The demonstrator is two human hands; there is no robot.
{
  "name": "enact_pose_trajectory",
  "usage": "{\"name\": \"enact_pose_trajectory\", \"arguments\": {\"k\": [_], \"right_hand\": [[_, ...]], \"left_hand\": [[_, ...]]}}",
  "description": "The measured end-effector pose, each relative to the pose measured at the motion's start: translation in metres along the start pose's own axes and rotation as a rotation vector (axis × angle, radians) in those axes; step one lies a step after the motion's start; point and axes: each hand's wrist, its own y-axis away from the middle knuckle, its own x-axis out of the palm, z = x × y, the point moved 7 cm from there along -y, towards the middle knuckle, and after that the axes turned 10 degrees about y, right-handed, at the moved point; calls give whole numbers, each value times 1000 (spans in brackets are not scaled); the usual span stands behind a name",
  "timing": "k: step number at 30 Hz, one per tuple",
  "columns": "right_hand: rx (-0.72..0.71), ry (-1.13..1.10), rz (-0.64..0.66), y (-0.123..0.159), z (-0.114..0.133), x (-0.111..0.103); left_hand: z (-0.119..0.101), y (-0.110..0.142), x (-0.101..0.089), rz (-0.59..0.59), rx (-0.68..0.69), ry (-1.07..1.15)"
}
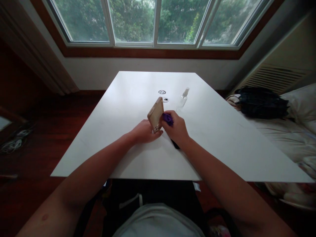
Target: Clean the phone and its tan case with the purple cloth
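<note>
My left hand (144,131) grips the lower end of a gold-backed phone (155,114) and holds it tilted up off the white table (123,98). My right hand (176,129) is closed on a purple cloth (168,118), which it presses against the phone's right-hand face. A dark object (175,144) peeks out under my right wrist; I cannot make out what it is.
A small clear spray bottle (184,97) lies just beyond my hands, near two round cable holes (162,92) in the tabletop. A bed with a black garment (261,102) and pillows stands to the right. A window runs along the far wall. Cables lie on the floor at left.
</note>
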Motion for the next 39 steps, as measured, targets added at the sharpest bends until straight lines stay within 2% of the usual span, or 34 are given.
{"name": "enact_pose_trajectory", "arguments": {"k": [3, 8, 13, 20, 26, 30, 37, 39], "right_hand": [[-10, -38, -74, 2, 3, -9], [2, -24, -80, 3, 8, -10], [77, 26, -94, 0, 1, -9], [183, 89, -125, -2, -10, -11], [211, 112, -121, -3, -13, -11], [222, 111, -124, -2, -13, -10], [248, 122, -121, -1, -12, -10], [255, 123, -121, -1, -12, -11]], "left_hand": [[5, 0, -1, -17, -42, -117], [15, 3, -3, -6, -202, -134], [14, 3, -3, 41, -222, -220], [5, 6, -20, -162, -223, -192], [8, 5, -24, -236, -258, -207], [9, 5, -23, -241, -246, -163], [6, 6, -13, -131, -177, 57], [8, 5, -11, -136, -161, 130]]}}
